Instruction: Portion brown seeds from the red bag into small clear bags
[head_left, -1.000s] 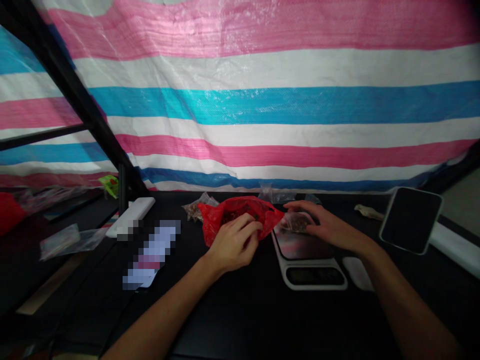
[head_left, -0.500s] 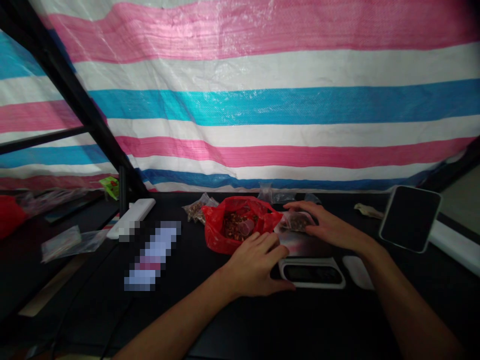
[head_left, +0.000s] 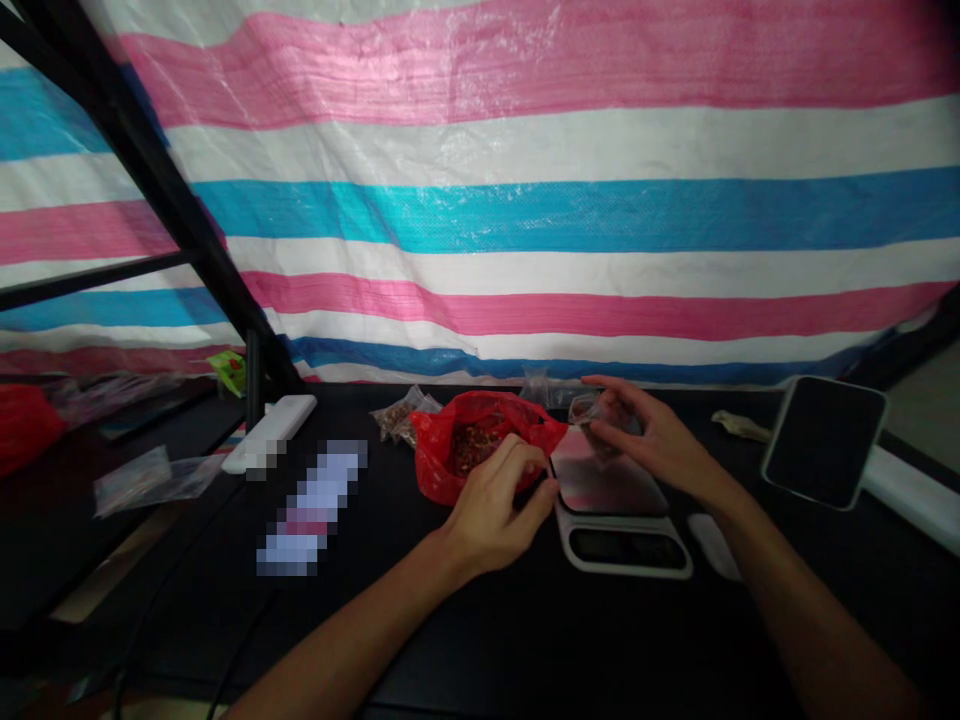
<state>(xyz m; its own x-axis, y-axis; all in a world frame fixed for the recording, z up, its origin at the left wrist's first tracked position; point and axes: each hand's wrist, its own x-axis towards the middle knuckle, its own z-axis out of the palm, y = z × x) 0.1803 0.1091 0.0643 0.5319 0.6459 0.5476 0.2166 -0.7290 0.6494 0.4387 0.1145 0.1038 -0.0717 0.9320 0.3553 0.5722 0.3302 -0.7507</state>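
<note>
A small clear plastic bag [head_left: 583, 408], with brownish contents blurred beneath it, is pinched in my right hand [head_left: 652, 430] above the far part of a kitchen scale. The scale [head_left: 615, 485] has a shiny metal plate and a dark display in a white frame. My left hand [head_left: 495, 510] is in front of the red plastic bag [head_left: 439, 485], its fingers loosely bent and the thumb apart, close to the scale's left edge. Nothing shows between those fingers. Inside the open red bag lie small reddish-brown dried pieces [head_left: 472, 445], partly covered by my left hand.
Filled clear packets [head_left: 401, 415] lie left of the red bag, and clear bags [head_left: 551, 388] behind it. A tablet-like device [head_left: 825, 440] leans at the right. A white object [head_left: 712, 545] rests by my right forearm. A white bar [head_left: 274, 432] and flat bags [head_left: 154, 485] lie left.
My right hand has lifted the small bag off the scale plate. My left hand has drawn back leftward from the scale, its fingers more bent. The view has shifted slightly.
</note>
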